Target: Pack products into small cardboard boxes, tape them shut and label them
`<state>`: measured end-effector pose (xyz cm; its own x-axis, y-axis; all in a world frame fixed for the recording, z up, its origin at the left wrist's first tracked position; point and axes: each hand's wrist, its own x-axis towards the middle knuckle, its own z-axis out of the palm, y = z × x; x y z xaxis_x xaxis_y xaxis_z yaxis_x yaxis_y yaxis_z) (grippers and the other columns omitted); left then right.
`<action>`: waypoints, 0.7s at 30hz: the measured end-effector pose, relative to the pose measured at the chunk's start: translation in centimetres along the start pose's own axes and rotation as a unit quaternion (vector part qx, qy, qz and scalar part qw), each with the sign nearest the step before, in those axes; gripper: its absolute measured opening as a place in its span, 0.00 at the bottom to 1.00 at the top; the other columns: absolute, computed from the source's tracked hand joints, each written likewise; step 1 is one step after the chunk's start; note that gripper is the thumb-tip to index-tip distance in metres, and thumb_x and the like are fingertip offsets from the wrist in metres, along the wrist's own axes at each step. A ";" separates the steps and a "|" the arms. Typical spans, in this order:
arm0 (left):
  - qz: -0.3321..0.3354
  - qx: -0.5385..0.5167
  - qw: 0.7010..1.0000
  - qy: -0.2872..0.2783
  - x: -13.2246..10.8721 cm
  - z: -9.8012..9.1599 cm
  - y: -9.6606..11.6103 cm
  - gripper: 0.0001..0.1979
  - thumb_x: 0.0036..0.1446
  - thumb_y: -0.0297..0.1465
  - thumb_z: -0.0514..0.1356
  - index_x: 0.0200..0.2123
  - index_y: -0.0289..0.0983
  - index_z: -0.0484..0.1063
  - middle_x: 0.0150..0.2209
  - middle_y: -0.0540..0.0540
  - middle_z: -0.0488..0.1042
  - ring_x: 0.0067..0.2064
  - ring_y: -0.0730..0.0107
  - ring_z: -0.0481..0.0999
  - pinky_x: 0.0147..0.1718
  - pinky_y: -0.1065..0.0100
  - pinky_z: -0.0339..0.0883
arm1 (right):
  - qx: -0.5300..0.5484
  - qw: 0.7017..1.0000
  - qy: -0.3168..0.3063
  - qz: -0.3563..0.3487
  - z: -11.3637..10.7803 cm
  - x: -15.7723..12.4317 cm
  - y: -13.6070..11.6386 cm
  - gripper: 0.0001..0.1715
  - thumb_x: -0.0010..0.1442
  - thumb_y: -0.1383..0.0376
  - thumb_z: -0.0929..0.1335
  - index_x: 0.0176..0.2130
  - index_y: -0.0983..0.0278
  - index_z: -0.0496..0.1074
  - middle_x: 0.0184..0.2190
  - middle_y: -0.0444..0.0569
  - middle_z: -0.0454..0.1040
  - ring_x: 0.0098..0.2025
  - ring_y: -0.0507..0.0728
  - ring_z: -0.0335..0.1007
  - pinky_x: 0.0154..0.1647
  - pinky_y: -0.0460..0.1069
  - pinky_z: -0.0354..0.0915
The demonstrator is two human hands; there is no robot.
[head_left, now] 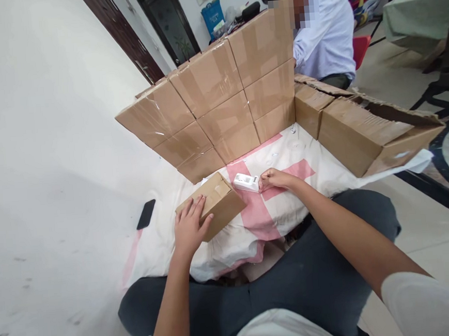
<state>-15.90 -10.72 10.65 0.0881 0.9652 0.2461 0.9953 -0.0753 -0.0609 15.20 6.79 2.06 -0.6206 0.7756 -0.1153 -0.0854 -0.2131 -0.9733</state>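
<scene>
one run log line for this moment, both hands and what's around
left hand: spread on small carton | right hand: curled at end of white item, grip unclear | behind: stacked cartons

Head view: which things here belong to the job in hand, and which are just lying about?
Job, probably:
small cardboard box, under the left hand
white item, seemingly pinched by the right hand

Lying about, probably:
black phone-like slab
blue container
red chair
</scene>
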 end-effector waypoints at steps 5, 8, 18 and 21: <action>0.005 0.011 1.000 -0.008 0.0 0.0 0.0 0.28 0.68 0.43 0.52 0.68 0.43 0.60 0.68 0.44 0.64 0.70 0.50 0.59 0.62 0.48 0.59 | -0.044 0.998 -0.052 -0.001 0.5 -0.3 -1.6 0.26 0.42 0.64 0.75 0.17 0.62 0.53 0.23 0.45 0.77 0.32 0.58 0.80 0.36 0.50 0.76; 0.002 0.015 1.000 0.002 -0.1 0.1 0.0 0.28 0.68 0.43 0.52 0.68 0.42 0.60 0.67 0.43 0.65 0.70 0.50 0.60 0.60 0.49 0.61 | -0.074 0.994 -0.076 -0.022 1.9 -0.4 -3.0 0.25 0.45 0.64 0.75 0.18 0.62 0.54 0.25 0.47 0.78 0.32 0.58 0.81 0.32 0.47 0.73; 0.047 -0.026 0.983 0.176 0.9 -0.8 2.3 0.21 0.67 0.38 0.56 0.60 0.40 0.67 0.60 0.40 0.73 0.64 0.52 0.68 0.60 0.52 0.61 | -0.082 0.973 0.020 -0.214 8.1 -3.3 -6.2 0.35 0.58 0.51 0.71 0.20 0.60 0.45 0.32 0.50 0.78 0.34 0.59 0.81 0.31 0.46 0.67; 0.079 -0.055 0.970 0.224 1.7 -1.1 4.3 0.15 0.65 0.36 0.58 0.53 0.41 0.72 0.52 0.42 0.79 0.56 0.54 0.75 0.54 0.54 0.64 | -0.124 0.959 0.032 -0.251 9.1 -4.2 -6.5 0.33 0.63 0.51 0.68 0.20 0.60 0.46 0.36 0.51 0.81 0.32 0.57 0.80 0.33 0.48 0.69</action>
<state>-11.48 -9.70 11.87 0.2248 0.7355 0.6391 0.9638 -0.2642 -0.0350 11.27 -0.45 10.71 -0.4998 0.7799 0.3768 -0.1684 0.3392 -0.9255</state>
